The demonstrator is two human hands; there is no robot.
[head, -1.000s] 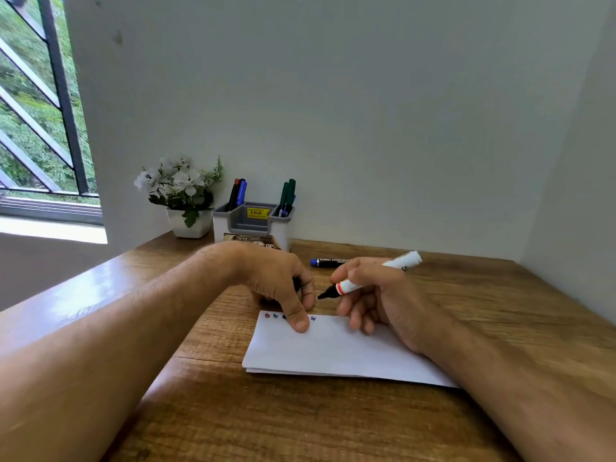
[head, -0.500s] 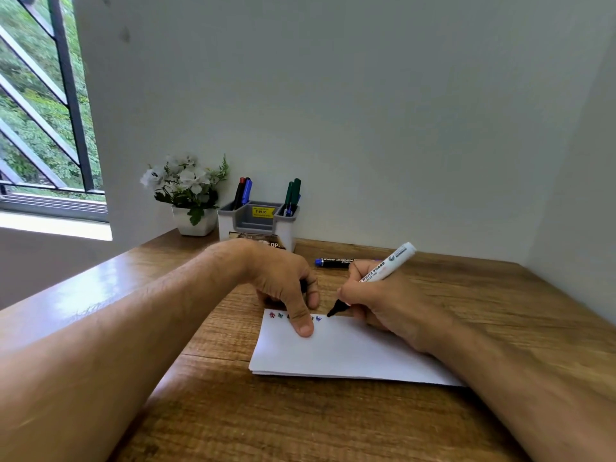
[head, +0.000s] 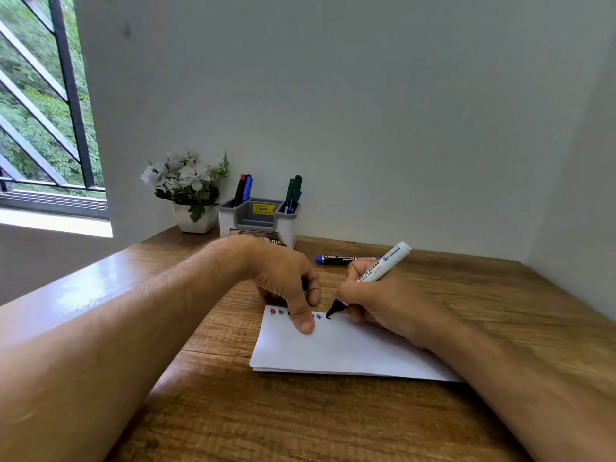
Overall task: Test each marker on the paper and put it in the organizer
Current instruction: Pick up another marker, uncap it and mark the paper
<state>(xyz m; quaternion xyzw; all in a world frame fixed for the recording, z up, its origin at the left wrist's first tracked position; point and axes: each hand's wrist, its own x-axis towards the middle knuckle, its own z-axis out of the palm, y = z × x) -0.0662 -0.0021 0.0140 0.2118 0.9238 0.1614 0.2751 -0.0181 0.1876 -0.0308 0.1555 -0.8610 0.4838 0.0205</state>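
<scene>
A white sheet of paper [head: 350,353] lies on the wooden desk [head: 333,421], with small coloured scribbles along its far edge. My right hand [head: 390,305] grips a white whiteboard marker [head: 386,261]; its black tip touches the paper just right of the scribbles. My left hand [head: 283,278] presses its thumb on the paper, and its curled fingers hold a small dark cap [head: 304,283]. The grey and white organizer [head: 258,218] stands at the back against the wall with several markers upright in its side slots.
A capped black marker with a blue end [head: 343,260] lies on the desk behind my right hand. A white pot of white flowers [head: 195,218] stands left of the organizer. Walls close the desk at the back and right; a window [head: 40,128] is at the left.
My right hand turned the white marker from nearly level to steeply tilted and lowered its tip onto the paper. My left hand stayed put on the paper.
</scene>
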